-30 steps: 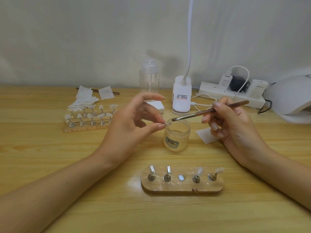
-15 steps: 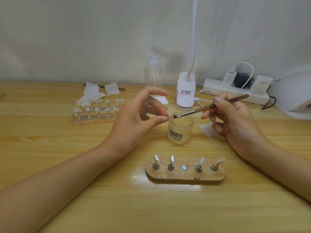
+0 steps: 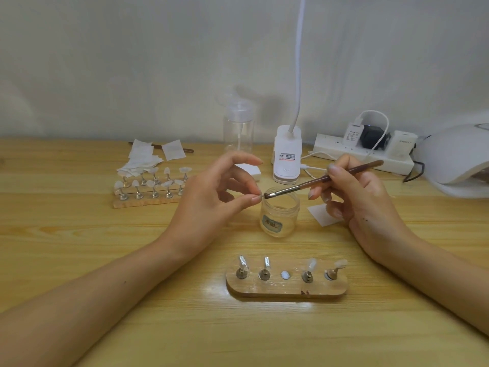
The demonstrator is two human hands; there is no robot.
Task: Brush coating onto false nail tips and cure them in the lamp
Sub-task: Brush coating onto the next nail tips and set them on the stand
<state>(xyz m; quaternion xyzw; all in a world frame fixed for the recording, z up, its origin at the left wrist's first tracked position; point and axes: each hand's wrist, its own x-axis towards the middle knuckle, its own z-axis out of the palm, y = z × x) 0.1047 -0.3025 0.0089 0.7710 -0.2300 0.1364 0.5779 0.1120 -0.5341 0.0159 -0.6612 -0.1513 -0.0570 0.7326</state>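
Note:
My left hand [image 3: 221, 193] pinches a small nail tip [image 3: 261, 195] between thumb and fingertips, just above the rim of an open clear jar [image 3: 280, 215]. My right hand [image 3: 357, 197] holds a brown brush [image 3: 322, 180], and its bristles touch the pinched tip. In front of the jar lies a wooden holder [image 3: 287, 283] with several metal stands carrying tips; its middle magnet spot is bare. The white curing lamp [image 3: 460, 160] sits at the far right.
A second wooden rack [image 3: 149, 188] of nail tips stands at the left, with white wipes [image 3: 144, 160] behind it. A clear pump bottle [image 3: 238, 128], a clip desk lamp [image 3: 287, 157] and a power strip [image 3: 362, 154] line the back. A white pad [image 3: 321, 214] lies under my right hand.
The view shifted, so everything sits a little higher and further right in frame. The brush tip has come closer to the pinched nail tip and now touches it.

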